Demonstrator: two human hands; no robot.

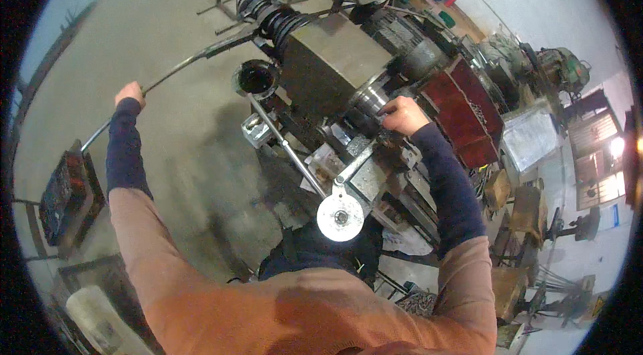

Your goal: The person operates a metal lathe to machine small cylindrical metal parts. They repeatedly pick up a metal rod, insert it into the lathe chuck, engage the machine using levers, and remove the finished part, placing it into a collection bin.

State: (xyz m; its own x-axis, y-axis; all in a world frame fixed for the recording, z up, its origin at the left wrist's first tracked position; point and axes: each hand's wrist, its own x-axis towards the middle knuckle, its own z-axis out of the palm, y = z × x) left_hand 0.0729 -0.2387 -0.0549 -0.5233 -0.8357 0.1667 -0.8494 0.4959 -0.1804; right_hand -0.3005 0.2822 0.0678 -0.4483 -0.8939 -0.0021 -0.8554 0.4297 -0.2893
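The left hand gripped the long metal rod tightly; the right hand pinched the lathe chuck. Keeping the rod steady looked wise.

- One head-worn fisheye view, looking steeply down and forward over the person's chest and forearms.
- Close on the metal machine; concrete floor curves toward the rim.

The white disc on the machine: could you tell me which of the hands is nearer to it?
Right. The right hand rests on the machine just above and right of the white disc. The left hand grips a long bar, far out to the left.
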